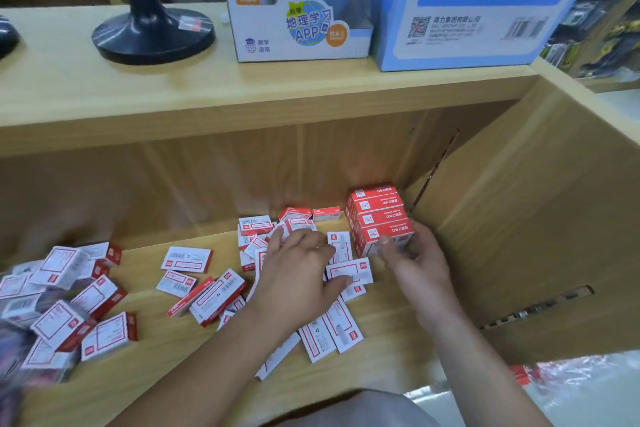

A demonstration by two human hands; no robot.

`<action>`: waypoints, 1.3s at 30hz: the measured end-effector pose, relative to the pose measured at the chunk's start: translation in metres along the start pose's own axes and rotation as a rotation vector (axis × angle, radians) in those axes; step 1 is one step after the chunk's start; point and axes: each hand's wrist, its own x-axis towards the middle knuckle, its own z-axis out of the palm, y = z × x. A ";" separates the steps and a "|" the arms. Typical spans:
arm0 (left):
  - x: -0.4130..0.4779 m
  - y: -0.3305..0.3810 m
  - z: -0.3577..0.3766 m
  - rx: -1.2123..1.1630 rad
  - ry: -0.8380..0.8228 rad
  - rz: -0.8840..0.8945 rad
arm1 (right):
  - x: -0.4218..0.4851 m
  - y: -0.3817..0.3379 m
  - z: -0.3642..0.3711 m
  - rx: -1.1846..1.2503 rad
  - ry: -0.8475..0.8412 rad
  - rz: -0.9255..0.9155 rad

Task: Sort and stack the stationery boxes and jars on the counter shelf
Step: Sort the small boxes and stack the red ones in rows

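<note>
Pale wood fills the frame: an upper counter top (242, 80) carries a globe box (294, 3), a blue carton (467, 10) and a black stand base (152, 35), while the lower counter shelf (398, 315) beneath it holds the work. Small red-and-white stationery boxes lie scattered flat across that shelf, a loose spread (214, 295) at centre and a blurred heap (69, 305) at lower left. Right of centre, close to the shelf's back corner, stands a red stack (377, 215) of such boxes, several high. The right hand (415, 260) grips the stack low down, thumb on its front face and fingers curled round its right side. The left hand (298, 270) lies spread over the boxes at centre, fingers straight, touching them but not visibly pinching one. No jars show. The step looks like feeding another box to the stack. Done well, I'd judge, the right hand braces the column squarely while the left lifts one box, matches its facing, and sets the edges flush so nothing leans.
</note>
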 end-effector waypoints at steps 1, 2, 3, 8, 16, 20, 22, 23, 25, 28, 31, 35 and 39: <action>0.004 -0.002 -0.004 -0.015 0.000 -0.003 | -0.002 -0.002 0.000 -0.010 -0.005 -0.004; 0.010 -0.007 -0.008 -0.029 0.015 -0.005 | -0.005 -0.004 0.000 -0.018 -0.001 -0.020; 0.015 -0.014 -0.014 -0.035 0.040 -0.008 | -0.011 -0.007 -0.002 -0.025 0.029 -0.048; 0.025 -0.055 -0.039 0.018 -0.002 -0.125 | -0.052 -0.017 -0.006 -0.174 0.157 -0.437; -0.038 -0.109 -0.039 -0.113 0.020 -0.093 | -0.066 0.013 0.043 -0.507 -0.237 -0.431; -0.063 -0.115 -0.050 -0.195 0.107 -0.162 | -0.073 0.013 0.053 -0.706 -0.268 -0.420; -0.070 -0.105 -0.055 -0.251 0.065 -0.180 | -0.073 0.014 0.055 -0.735 -0.263 -0.445; -0.071 -0.097 -0.056 -0.251 0.021 -0.192 | -0.073 0.014 0.055 -0.741 -0.257 -0.448; -0.073 -0.081 -0.052 -0.227 -0.029 -0.249 | -0.071 0.016 0.055 -0.763 -0.230 -0.459; -0.072 -0.071 -0.050 -0.284 0.011 -0.354 | -0.068 0.018 0.057 -0.714 -0.247 -0.364; -0.074 -0.080 -0.043 -0.290 0.104 -0.284 | -0.062 0.018 0.063 -0.640 -0.256 -0.305; -0.077 -0.100 -0.040 -0.310 0.124 -0.280 | -0.053 0.013 0.071 -0.700 -0.246 -0.360; -0.070 -0.099 -0.040 -0.337 0.015 -0.212 | -0.052 0.007 0.074 -0.668 -0.288 -0.386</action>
